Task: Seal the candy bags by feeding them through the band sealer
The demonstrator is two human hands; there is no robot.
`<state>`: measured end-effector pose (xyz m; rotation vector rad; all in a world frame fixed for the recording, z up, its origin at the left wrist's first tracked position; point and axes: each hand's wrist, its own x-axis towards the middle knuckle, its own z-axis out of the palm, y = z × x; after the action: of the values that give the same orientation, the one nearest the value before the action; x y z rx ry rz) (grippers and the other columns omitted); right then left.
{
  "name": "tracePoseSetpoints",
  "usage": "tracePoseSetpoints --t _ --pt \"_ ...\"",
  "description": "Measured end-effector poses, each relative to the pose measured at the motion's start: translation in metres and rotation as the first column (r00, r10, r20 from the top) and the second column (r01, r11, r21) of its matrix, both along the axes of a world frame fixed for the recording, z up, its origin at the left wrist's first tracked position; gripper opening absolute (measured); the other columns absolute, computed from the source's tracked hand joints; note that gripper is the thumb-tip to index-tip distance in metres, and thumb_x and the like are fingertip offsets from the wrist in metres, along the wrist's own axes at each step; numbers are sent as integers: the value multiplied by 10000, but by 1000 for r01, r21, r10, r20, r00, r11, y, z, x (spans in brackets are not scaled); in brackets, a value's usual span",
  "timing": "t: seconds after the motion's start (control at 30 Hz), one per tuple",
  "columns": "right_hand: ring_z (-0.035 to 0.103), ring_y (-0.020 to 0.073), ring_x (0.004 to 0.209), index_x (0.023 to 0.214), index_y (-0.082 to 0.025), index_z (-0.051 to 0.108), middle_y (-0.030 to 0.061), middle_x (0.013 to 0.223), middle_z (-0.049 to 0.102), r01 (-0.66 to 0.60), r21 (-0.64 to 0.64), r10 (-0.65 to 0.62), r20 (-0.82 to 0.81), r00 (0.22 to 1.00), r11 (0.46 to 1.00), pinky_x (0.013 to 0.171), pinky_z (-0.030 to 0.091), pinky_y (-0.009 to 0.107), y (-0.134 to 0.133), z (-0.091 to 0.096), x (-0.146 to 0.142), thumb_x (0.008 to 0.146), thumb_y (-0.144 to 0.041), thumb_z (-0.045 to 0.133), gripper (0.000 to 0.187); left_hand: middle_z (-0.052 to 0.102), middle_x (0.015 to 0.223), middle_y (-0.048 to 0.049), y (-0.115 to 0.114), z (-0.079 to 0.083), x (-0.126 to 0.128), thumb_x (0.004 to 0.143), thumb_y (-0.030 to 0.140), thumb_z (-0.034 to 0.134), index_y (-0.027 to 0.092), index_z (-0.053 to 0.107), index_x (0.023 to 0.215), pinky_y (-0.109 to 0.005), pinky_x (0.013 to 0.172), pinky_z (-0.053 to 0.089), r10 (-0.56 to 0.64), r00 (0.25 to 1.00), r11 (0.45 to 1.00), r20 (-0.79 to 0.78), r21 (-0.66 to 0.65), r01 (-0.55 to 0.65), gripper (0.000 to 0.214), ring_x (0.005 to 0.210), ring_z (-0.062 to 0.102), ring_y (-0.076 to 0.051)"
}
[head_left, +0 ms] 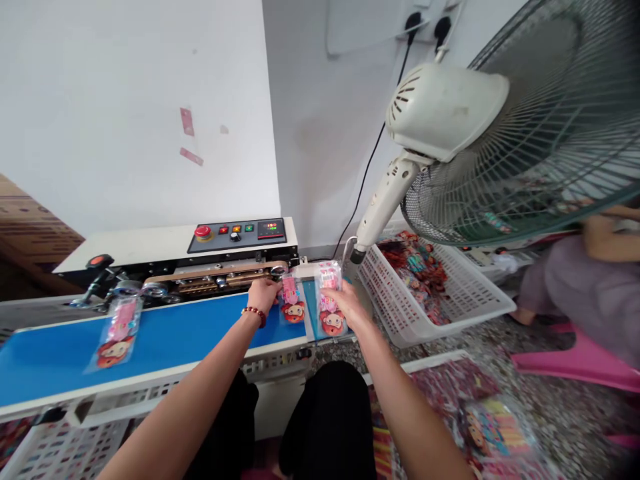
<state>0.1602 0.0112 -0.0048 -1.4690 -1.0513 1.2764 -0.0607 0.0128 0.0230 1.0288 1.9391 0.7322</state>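
My left hand (263, 297), with a beaded bracelet at its wrist, is closed at the upper left edge of a clear plastic packet (293, 310) with a pink card and a red-haired cartoon figure. That packet lies at the right end of the blue conveyor belt (200, 333), just below the band sealing machine's inlet. A second, similar packet (332, 321) is gripped by my right hand (346, 303), thumb on top, over the end plate to the right. Farther left, a third packet (119, 330) lies on the belt, its top edge by the sealer's rollers (155, 290).
The sealer's control panel (237, 235) has a red knob and a lit display. A large fan (450, 113) leans over the right side. White baskets (400, 327) of packets stand on the floor. Another person (565, 280) sits at the far right by a pink stool (580, 360).
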Motion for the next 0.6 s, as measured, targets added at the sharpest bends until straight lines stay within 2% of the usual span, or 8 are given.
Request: tracePoseSetpoints --t 0.1,0.17,0.2,0.27,0.33,0.37,0.47,0.6 --pt "660 188 640 869 -185 695 -3 722 723 -42 -16 39 -131 991 999 611 502 280 -2 2 -4 553 -363 815 382 701 833 -108 -21 2 -15 875 339 660 147 687 893 -284 609 445 66 958 990 -279 137 -28 194 690 657 -221" --pt "659 183 619 882 -181 692 -1 723 724 -71 -37 62 -209 976 997 608 513 285 -3 3 -7 554 -363 823 397 691 1114 -151 -35 3 -14 867 347 680 157 664 1069 -300 687 480 180 894 952 -410 302 -53 278 871 686 -252" --pt "661 184 619 886 -179 693 4 734 730 -86 -48 73 -225 971 995 610 519 288 -3 4 -8 558 -362 824 397 679 1163 -148 -40 3 -9 880 347 667 169 656 1091 -302 714 487 185 884 936 -429 352 -25 276 924 684 -256" --pt "671 187 640 896 -177 702 15 761 742 -114 -50 100 -230 968 992 626 528 291 -3 6 -10 574 -361 815 388 707 1061 -111 -41 4 7 919 337 618 187 676 997 -287 714 483 38 927 939 -374 330 94 179 885 689 -236" --pt "673 186 662 900 -179 715 14 775 745 -142 -31 132 -216 968 989 644 527 287 -3 8 -10 593 -364 797 368 711 863 -62 -33 5 26 944 332 584 189 678 873 -262 645 460 -146 968 950 -205 243 195 185 693 668 -187" --pt "666 180 658 889 -179 719 10 764 740 -153 -22 145 -201 969 988 641 519 279 -3 9 -10 600 -366 785 350 697 790 -42 -26 6 34 946 326 582 184 673 836 -252 601 442 -188 976 956 -109 206 207 201 593 631 -160" --pt "634 164 624 847 -178 715 0 729 719 -162 -29 157 -145 977 986 611 489 264 -4 11 -7 607 -366 747 307 650 661 -3 -6 4 51 914 242 603 167 637 750 -227 520 397 -171 981 973 89 174 153 183 444 532 -107" --pt "617 170 622 849 -180 701 -1 719 702 -115 -33 111 -114 987 993 608 484 271 -6 8 -1 607 -389 727 320 635 622 9 1 -1 53 893 176 582 160 595 687 -206 483 366 -116 980 984 162 156 91 207 419 518 -88"
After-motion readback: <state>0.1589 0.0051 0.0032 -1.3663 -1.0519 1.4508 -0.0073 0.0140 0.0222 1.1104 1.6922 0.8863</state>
